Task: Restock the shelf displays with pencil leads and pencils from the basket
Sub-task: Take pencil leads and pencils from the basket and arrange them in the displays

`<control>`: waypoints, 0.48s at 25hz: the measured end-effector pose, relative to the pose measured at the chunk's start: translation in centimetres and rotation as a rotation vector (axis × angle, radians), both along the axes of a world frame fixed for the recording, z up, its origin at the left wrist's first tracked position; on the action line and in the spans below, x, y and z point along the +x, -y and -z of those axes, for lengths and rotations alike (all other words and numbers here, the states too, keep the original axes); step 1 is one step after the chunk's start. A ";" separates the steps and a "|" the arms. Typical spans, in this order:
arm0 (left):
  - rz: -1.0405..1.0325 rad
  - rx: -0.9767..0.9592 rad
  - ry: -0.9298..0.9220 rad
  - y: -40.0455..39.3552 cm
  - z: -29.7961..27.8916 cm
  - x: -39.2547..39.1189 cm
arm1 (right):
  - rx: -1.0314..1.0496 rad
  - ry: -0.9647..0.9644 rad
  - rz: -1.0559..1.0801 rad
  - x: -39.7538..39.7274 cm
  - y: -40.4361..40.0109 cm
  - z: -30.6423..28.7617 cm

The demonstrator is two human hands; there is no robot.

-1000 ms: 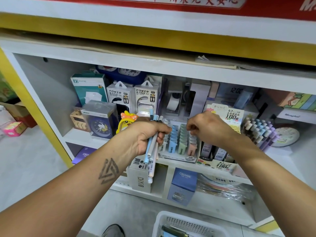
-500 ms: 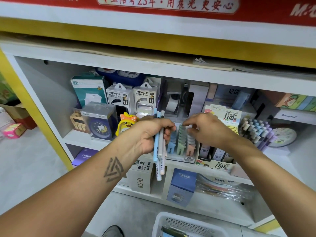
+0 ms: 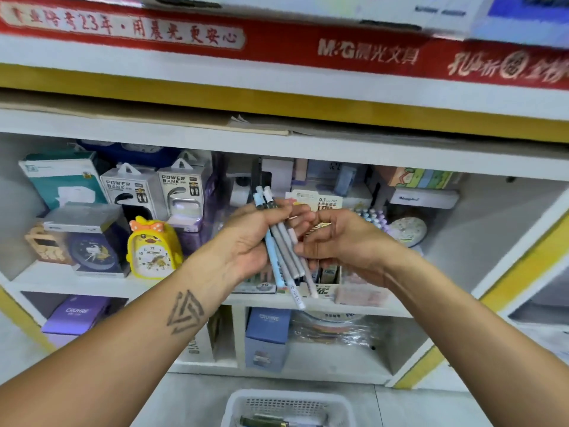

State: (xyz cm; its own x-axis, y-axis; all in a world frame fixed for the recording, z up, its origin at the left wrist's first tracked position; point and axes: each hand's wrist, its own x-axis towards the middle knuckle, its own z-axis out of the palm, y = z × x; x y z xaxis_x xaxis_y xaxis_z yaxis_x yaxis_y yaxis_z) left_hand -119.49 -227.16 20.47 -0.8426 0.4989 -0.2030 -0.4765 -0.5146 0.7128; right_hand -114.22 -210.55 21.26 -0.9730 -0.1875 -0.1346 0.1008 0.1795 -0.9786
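Shelf (image 3: 277, 143): white unit with yellow trim, an overhanging board above the working bay and a side wall slanting in at the right; both limit reach from above and from that side. Bay: crowded with boxed goods and clocks at left, pencil-lead displays at centre front, a pencil rack (image 3: 371, 215) just behind the right hand; open room only along the front edge. Basket (image 3: 289, 406): white, on the floor below, further stock inside. Left hand (image 3: 249, 238): gripping a bundle of pencils (image 3: 281, 251), tips fanned downward, in front of the centre display. Right hand (image 3: 341, 241): fingers curled in against the bundle, seemingly pinching one pencil; the contact itself is blurred. Step judged: drawing a single pencil from the bundle. Next move calls for freeing one without loosening the others, then carrying it right into the rack under the board's edge.
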 end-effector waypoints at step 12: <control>0.030 -0.039 0.041 -4.5 1.5 -0.7 | 0.491 -0.331 0.422 3.1 -9.0 -0.9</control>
